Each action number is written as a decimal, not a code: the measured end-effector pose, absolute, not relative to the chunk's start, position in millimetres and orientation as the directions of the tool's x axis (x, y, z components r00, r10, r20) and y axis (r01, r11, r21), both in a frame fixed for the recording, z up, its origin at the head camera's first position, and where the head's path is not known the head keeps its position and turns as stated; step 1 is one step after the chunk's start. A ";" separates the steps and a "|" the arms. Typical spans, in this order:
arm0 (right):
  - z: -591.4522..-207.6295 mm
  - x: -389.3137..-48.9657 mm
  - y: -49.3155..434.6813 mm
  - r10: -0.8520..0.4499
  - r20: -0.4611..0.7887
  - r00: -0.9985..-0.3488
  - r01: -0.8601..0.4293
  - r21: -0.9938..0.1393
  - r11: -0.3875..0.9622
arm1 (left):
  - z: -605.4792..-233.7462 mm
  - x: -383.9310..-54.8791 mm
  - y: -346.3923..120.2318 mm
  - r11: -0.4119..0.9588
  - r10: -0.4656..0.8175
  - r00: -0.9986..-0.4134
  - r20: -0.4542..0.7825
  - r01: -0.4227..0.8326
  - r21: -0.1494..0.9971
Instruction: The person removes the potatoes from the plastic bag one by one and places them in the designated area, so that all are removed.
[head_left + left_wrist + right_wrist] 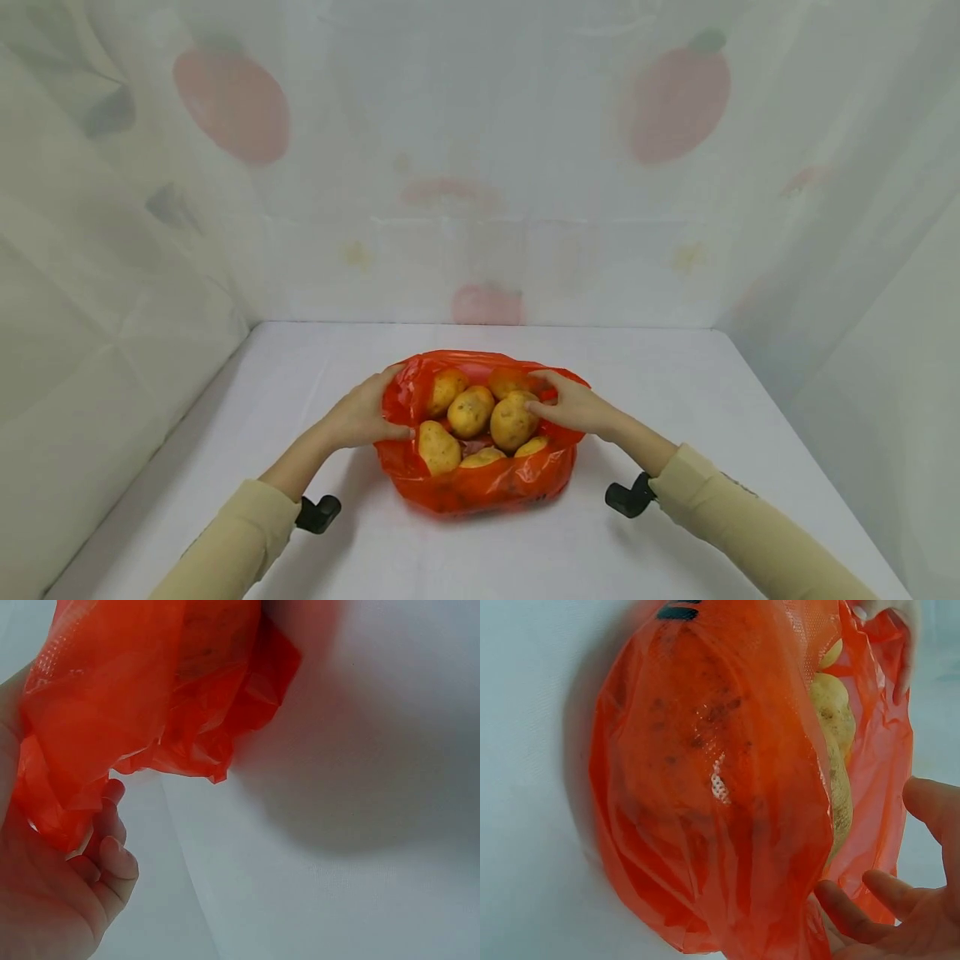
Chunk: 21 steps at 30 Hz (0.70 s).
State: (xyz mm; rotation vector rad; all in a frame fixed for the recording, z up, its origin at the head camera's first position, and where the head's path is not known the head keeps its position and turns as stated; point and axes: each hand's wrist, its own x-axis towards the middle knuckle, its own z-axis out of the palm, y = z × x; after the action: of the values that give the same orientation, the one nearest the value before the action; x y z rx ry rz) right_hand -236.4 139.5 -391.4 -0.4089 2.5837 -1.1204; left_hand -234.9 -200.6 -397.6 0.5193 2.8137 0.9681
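Note:
A red plastic bag (480,492) sits on the white table with its mouth spread wide. Inside lie several yellow-brown potatoes (471,412), some partly covered by the film. My left hand (367,412) is at the bag's left side, and in the left wrist view its curled fingers (112,862) grip the folded rim. At the right side, my right hand (577,408) reaches over the rim with its fingertips beside a large potato (513,422). Its thumb and fingers (892,896) are spread apart in the right wrist view, close along the bag's edge.
The white tabletop (675,375) ends at a pale curtain (480,167) printed with fruit, which also hangs on both sides. A black wrist mount (318,514) sticks out from the left sleeve, and another black mount (630,496) from the right one.

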 end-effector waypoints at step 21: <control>-400.2 -247.7 141.5 -0.353 -0.266 -0.897 -0.011 -0.786 0.618 | -398.8 -234.6 -198.9 0.678 0.432 -0.902 0.022 0.340 0.652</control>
State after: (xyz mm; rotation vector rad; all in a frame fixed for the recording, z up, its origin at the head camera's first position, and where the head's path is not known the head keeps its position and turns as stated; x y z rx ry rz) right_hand -247.7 141.5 -400.2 -0.2896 2.4482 -1.1850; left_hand -234.6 -198.9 -398.8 0.6366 2.7534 1.0284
